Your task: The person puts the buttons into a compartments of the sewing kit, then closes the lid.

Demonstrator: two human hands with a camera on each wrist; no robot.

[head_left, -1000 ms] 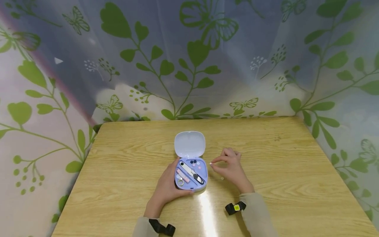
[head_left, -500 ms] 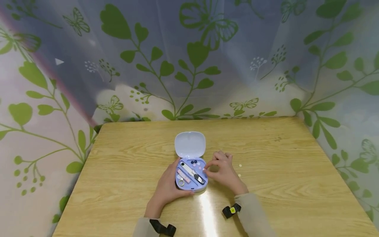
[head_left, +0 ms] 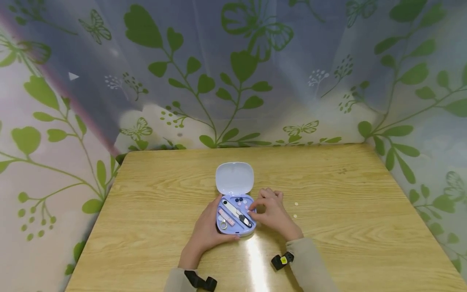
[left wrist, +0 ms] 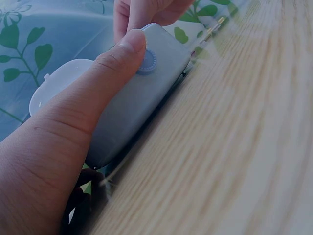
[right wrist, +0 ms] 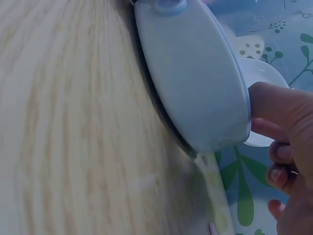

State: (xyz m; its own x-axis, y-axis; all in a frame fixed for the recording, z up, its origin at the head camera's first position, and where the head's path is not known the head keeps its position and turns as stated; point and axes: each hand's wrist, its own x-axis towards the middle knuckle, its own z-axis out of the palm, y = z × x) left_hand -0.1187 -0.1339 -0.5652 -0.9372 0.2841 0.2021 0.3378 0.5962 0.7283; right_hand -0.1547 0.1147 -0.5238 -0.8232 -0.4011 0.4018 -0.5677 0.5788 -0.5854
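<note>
A sewing box (head_left: 238, 230), pale blue with its white lid (head_left: 234, 178) raised, stands on the table. My left hand (head_left: 207, 225) grips its left side, the thumb (left wrist: 117, 58) lying along the front beside a round blue catch (left wrist: 147, 61). Over the box's right compartment, my right hand (head_left: 271, 211) pinches a small pale button (head_left: 249, 211) between thumb and forefinger; the wrist view hides these fingertips behind the box wall. Black buttons (head_left: 238, 199) and several pink and white ones lie in that compartment. Black-handled thread snips (head_left: 243, 219) cross the middle.
Left of the snips, the box holds a pink strip (head_left: 227, 217) and a ring-shaped item (head_left: 223, 224). Two pale buttons, a far button (head_left: 296, 204) and a near button (head_left: 295, 216), lie on the wooden table (head_left: 346, 239) right of my right hand. A leaf-patterned curtain (head_left: 204, 101) hangs behind.
My right hand has moved left from beside the box to over its right compartment, carrying the small button. This uncovers the two buttons on the table. The left hand keeps its place.
</note>
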